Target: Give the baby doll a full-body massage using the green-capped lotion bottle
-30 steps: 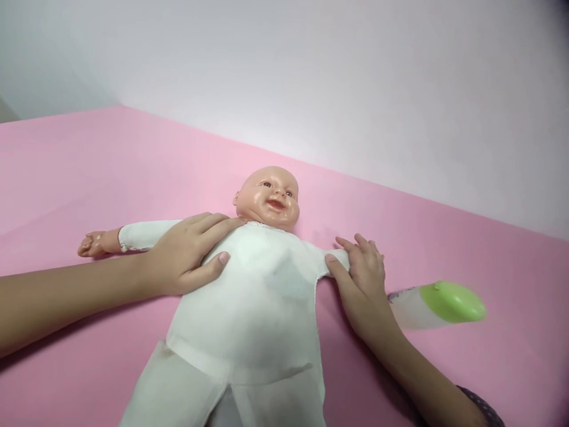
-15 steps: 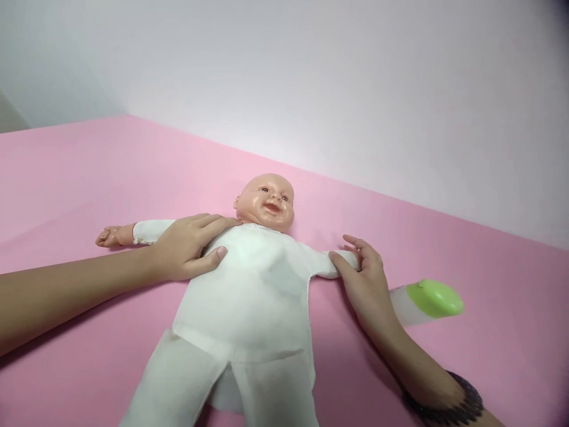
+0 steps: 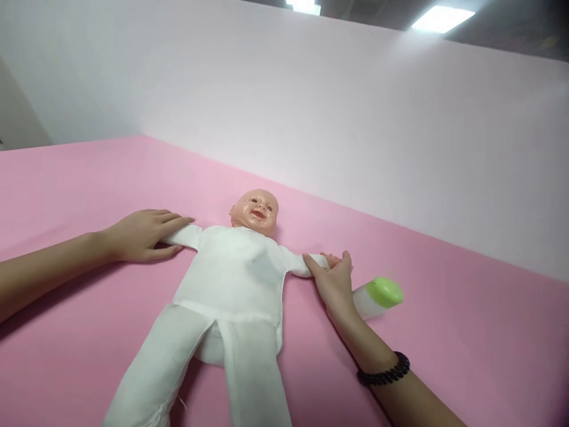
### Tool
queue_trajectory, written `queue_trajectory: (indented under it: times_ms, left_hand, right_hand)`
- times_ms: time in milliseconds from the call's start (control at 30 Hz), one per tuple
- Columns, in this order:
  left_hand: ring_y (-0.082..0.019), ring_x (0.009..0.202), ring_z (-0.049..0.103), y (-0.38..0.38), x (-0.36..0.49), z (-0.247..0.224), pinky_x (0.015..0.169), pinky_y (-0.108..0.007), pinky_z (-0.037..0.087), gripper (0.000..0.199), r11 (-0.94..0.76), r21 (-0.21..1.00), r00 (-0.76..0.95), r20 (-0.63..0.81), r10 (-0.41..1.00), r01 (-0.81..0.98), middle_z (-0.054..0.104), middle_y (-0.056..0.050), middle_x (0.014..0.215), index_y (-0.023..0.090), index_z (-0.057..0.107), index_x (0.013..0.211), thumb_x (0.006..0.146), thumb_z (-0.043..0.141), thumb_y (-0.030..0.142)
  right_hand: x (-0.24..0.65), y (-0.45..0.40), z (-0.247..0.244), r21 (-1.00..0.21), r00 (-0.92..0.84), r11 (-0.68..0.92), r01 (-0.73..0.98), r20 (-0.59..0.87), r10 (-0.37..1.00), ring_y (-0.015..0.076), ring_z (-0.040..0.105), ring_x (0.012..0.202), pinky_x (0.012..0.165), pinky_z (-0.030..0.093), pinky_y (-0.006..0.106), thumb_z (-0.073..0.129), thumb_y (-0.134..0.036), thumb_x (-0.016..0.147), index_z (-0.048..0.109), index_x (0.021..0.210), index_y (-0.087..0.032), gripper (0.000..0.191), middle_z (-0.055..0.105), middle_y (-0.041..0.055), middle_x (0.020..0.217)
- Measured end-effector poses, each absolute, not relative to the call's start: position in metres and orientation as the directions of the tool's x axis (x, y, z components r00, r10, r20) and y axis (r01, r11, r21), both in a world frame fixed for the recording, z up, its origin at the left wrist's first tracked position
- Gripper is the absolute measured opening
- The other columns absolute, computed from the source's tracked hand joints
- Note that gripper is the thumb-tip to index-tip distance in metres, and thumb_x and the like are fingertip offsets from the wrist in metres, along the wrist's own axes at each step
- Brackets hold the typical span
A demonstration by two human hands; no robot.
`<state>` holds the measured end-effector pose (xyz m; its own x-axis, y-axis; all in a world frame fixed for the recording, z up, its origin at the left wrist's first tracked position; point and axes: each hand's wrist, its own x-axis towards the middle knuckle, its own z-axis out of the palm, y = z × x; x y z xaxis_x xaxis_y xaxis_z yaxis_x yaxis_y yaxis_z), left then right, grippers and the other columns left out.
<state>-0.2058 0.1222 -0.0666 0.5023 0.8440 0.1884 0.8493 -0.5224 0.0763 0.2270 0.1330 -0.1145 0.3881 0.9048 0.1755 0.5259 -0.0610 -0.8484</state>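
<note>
A baby doll with a bald plastic head and a white cloth body lies on its back, arms spread to either side. Over its arm on the left rests my left hand, fingers stretched out and thumb apart, covering the doll's hand there. My right hand is round the doll's other forearm, thumb on top of the white sleeve and fingers underneath. The small plastic doll hand pokes out past that sleeve. Just beyond my right wrist lies a bottle with a green cap, its body partly hidden.
A pink surface lies under everything. Behind it stands a white wall or panel. Bright ceiling lights show above the panel's top edge. A black coiled band sits on my right forearm.
My left hand has slid from the doll's chest and shoulder out along its arm. My right hand stays on the other forearm. The view has tilted up, showing the ceiling lights.
</note>
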Motion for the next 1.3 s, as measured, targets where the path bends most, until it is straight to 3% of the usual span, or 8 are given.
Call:
queue_trajectory:
  times_ms: [100,233,367,500,633,867,1100,1300]
  left_hand:
    - [-0.026,0.091,0.069,0.12,-0.23,-0.068,0.076,-0.034,0.047,0.054,-0.495,0.067,0.469,0.229,0.853,0.867,0.076,-0.008,0.107,0.026,0.067,0.134,0.091,0.057,0.058]
    - [-0.013,0.074,0.059,0.12,-0.256,-0.067,0.069,-0.026,0.045,0.051,-0.422,0.063,0.39,0.279,0.878,0.905,0.069,0.003,0.086,0.025,0.071,0.118,0.091,0.056,0.066]
    - [-0.017,0.091,0.064,0.12,-0.256,-0.067,0.079,-0.03,0.054,0.062,-0.293,0.424,0.14,0.354,0.925,0.857,0.072,0.004,0.102,0.024,0.068,0.116,0.082,0.066,0.075]
    - [-0.023,0.108,0.068,0.12,-0.221,-0.068,0.093,-0.04,0.059,0.077,-0.204,0.86,-0.189,0.322,0.928,0.468,0.071,0.0,0.117,0.027,0.055,0.136,0.073,0.086,0.059]
    - [-0.024,0.117,0.069,0.117,-0.168,-0.071,0.102,-0.043,0.059,0.064,-0.138,0.987,-0.161,0.149,0.976,0.079,0.071,-0.005,0.124,0.022,0.054,0.134,0.084,0.079,0.052]
    - [-0.028,0.121,0.066,0.114,-0.118,-0.071,0.106,-0.044,0.055,0.045,-0.421,0.8,0.072,0.434,0.898,0.428,0.07,-0.012,0.129,0.02,0.063,0.122,0.094,0.063,0.055]
    - [-0.021,0.129,0.062,0.127,-0.132,-0.088,0.109,-0.039,0.054,0.035,-0.819,0.311,0.495,0.674,0.548,0.482,0.067,-0.015,0.132,0.024,0.062,0.131,0.102,0.044,0.019]
    - [-0.021,0.13,0.062,0.125,-0.136,-0.094,0.109,-0.036,0.054,0.04,-0.836,0.275,0.47,0.723,0.505,0.475,0.066,-0.011,0.134,0.025,0.058,0.136,0.098,0.055,0.013]
  right_hand:
    - [0.215,0.129,-0.104,-0.882,0.391,-0.117,0.457,0.081,0.917,0.0345,0.032,0.152,0.131,0.025,0.053,0.073,-0.061,0.065,0.026,0.158,-0.008,0.117,0.051,0.0185,0.149]
    - [0.212,0.125,-0.099,-0.892,0.343,-0.091,0.443,0.075,0.936,0.0286,0.058,0.131,0.118,0.044,0.046,0.073,-0.059,0.067,0.038,0.141,-0.015,0.094,0.058,0.0168,0.143]
    - [0.211,0.121,-0.093,-0.94,0.343,-0.105,0.323,0.013,0.939,0.0258,0.069,0.112,0.099,0.057,0.04,0.08,-0.053,0.067,0.036,0.139,-0.017,0.091,0.066,0.016,0.132]
    - [0.203,0.112,-0.083,-0.99,0.379,-0.054,0.133,0.001,0.925,0.025,0.07,0.114,0.099,0.06,0.038,0.084,-0.051,0.069,0.024,0.157,-0.014,0.112,0.068,0.0147,0.129]
    - [0.196,0.106,-0.08,-0.995,0.305,0.095,-0.007,0.088,0.948,0.0237,0.065,0.129,0.112,0.056,0.038,0.085,-0.052,0.072,0.022,0.165,-0.013,0.119,0.063,0.013,0.139]
    - [0.188,0.095,-0.091,-0.903,0.049,0.4,0.155,0.412,0.91,0.0221,0.061,0.136,0.116,0.055,0.038,0.074,-0.041,0.087,0.053,0.148,-0.013,0.07,0.056,0.0147,0.148]
    - [0.193,0.087,-0.097,-0.192,-0.519,0.884,0.425,0.749,0.412,0.0237,0.042,0.153,0.124,0.041,0.056,0.05,-0.002,0.088,0.052,0.14,-0.028,0.058,0.055,0.006,0.148]
    - [0.191,0.089,-0.103,-0.241,-0.513,0.893,0.38,0.748,0.42,0.0249,0.037,0.156,0.125,0.04,0.058,0.048,-0.002,0.09,0.05,0.14,-0.028,0.057,0.05,0.007,0.152]
